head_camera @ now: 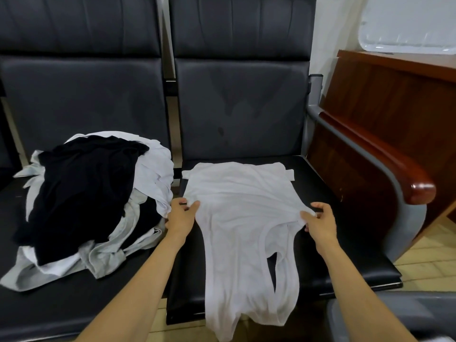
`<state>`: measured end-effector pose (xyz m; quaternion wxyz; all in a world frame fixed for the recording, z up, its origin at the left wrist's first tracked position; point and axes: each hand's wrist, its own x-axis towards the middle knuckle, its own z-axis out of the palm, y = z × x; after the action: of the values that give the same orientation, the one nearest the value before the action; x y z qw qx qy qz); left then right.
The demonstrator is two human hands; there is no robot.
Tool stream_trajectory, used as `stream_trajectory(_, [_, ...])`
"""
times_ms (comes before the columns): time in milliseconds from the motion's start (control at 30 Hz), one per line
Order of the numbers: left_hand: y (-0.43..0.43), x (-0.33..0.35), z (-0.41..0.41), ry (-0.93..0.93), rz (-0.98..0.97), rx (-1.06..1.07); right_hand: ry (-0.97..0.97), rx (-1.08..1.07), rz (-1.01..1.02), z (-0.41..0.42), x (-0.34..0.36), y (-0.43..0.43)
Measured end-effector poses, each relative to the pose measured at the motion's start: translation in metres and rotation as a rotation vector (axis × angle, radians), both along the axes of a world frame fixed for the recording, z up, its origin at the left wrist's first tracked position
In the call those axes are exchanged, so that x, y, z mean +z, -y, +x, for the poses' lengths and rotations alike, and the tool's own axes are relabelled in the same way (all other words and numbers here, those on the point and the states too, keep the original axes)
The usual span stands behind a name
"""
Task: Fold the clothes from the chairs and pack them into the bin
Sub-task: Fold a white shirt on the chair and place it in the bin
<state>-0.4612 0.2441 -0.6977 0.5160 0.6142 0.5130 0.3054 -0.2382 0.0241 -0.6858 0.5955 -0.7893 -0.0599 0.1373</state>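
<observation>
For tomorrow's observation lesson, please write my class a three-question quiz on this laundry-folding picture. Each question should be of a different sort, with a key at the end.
1. True or false: the left hand and the right hand each pinch an edge of the white top.
2. Where does the pile of clothes lie?
A. on the seat to the left of the white top
B. on the floor
C. on the wooden desk
3. Fill in the gap: the topmost garment of the pile is coloured ____.

Key: 1 true; 2 A; 3 black.
</observation>
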Motion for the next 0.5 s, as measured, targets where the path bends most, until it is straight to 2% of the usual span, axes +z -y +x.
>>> stream_trajectory(100, [0.001,0.001,0.003,0.057,-0.01,0.035,0.162,0.086,-0.203,0.002,-0.003,-0.002])
stream_trajectory(200, [0.005,0.008,-0.001,0.093,0.088,0.127,0.385,0.061,-0.404,0.002,-0.008,-0.004])
stream_trajectory(267, [0.003,0.011,-0.005,0.134,0.145,0.191,0.477,0.035,-0.42,0.001,-0.01,-0.004])
stream_trajectory(400, [0.004,0.021,-0.01,0.269,0.076,0.233,0.557,-0.04,-0.331,0.0,-0.003,-0.002])
stream_trajectory(500, [0.01,0.027,-0.012,0.324,0.015,0.187,0.605,-0.03,-0.442,-0.004,-0.001,0.002])
